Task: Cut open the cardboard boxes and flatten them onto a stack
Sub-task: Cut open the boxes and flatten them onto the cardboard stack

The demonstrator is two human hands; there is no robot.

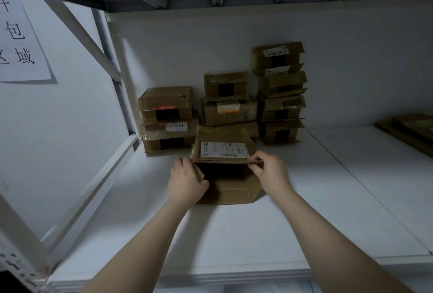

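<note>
A small cardboard box (pixel 230 190) lies on its side on the white shelf board (pixel 234 236), directly between the two hands, its open mouth turned toward the person. The left hand (pixel 187 181) grips the box's left edge: the fingers curl round the outside of the wall and the thumb reaches in toward the dark interior. The right hand (pixel 271 173) holds the upper right corner, where thumb and fingers pinch the raw corrugated edge of the top flap (pixel 222 139). That flap runs from one hand to the other and tilts away from the person; a white shipping label (pixel 223 150) is stuck on its outer face, just beyond the fingertips. Both forearms stretch forward over the board, well apart at the near edge and closer together at the box.

Beyond the hands, against the back wall, stand three stacks of taped cardboard boxes — a low stack (pixel 167 119) beyond the left hand, a middle stack (pixel 228 103) straight behind the held box and partly hidden by its flap, and a taller stack (pixel 281 96) beyond the right hand. Several carry labels or barcodes, too small to read. Far out to the right of the right hand, at the picture's edge, lies a pile of flattened cardboard (pixel 408 128). To the left of the left hand, a paper sign (pixel 21 39) with large printed characters is stuck on the side panel.
</note>
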